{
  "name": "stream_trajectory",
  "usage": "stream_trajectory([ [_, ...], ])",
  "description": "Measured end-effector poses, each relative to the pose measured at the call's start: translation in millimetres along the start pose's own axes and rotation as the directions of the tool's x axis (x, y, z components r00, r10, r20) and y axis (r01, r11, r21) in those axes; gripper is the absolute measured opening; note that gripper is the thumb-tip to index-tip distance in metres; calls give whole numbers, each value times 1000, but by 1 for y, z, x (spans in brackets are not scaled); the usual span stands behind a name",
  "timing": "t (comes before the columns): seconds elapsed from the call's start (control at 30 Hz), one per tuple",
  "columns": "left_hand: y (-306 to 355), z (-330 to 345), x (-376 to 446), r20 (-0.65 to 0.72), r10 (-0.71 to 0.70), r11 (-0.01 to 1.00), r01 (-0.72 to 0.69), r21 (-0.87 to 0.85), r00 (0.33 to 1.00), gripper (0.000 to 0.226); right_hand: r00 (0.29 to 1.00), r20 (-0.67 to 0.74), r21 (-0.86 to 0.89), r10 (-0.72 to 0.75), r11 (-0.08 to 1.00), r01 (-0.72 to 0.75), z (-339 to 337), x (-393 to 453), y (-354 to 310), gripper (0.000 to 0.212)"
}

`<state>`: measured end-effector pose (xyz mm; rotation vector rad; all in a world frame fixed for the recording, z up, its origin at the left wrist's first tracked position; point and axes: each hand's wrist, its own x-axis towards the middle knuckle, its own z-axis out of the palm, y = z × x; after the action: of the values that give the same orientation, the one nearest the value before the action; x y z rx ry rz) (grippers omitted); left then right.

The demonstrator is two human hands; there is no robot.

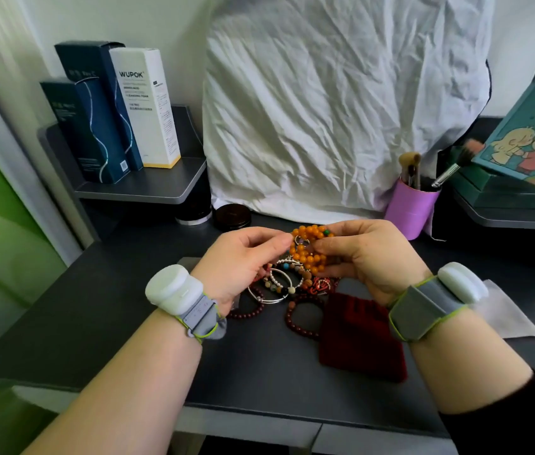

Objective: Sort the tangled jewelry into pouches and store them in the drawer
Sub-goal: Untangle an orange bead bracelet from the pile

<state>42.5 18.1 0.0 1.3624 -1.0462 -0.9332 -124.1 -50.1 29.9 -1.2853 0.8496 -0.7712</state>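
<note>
Hanging between the two hands in the middle of the frame was the orange bead string, lifted just above the rest of the jewelry pile. The left hand pinched it from the left side, fingers curled in. The right hand pinched it from the right side, thumb and fingers bent around the beads. Both hands were about as near to it as each other. The string bunched up, so its long way could not be told.

Silver bangles and small colored beads hung right under the orange ones and looked caught in them. I think they were what stood in the way of pulling the string free.

Just below, toward the lower right, the dark red pouch lay flat on the gray desk, close to the right hand. A dark red bead bracelet touched its left edge. A drawer front showed at the bottom edge, shut.
</note>
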Motion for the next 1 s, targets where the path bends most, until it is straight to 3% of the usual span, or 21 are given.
stream_trajectory([
  [0.1,-2,-17,-5,-106,42,994,-31,103,994,6,999,-30,33,13,999,-12,4,-4,5,10],
  [0.17,-4,-27,-7,-180,95,963,-45,265,979,5,999,-42,58,22,998,-19,8,-7,9,10],
  [0.27,-9,-40,-12,-212,146,851,-13,525,966,14,997,-63,103,32,994,-26,13,-11,15,12],
  [0.5,-21,-35,-21,-196,46,545,140,827,980,47,995,-95,83,43,996,-35,24,-12,25,13],
  [0.63,-25,-34,-19,-181,78,430,131,893,980,34,996,-78,78,48,996,-42,31,-12,28,10],
  [0.77,-26,-40,-18,-176,58,510,122,851,983,8,997,-64,96,49,995,-43,37,-12,29,11],
  [1.0,-25,-60,-19,-257,39,781,131,610,966,12,1000,-13,112,19,994,-18,60,-2,28,12],
])
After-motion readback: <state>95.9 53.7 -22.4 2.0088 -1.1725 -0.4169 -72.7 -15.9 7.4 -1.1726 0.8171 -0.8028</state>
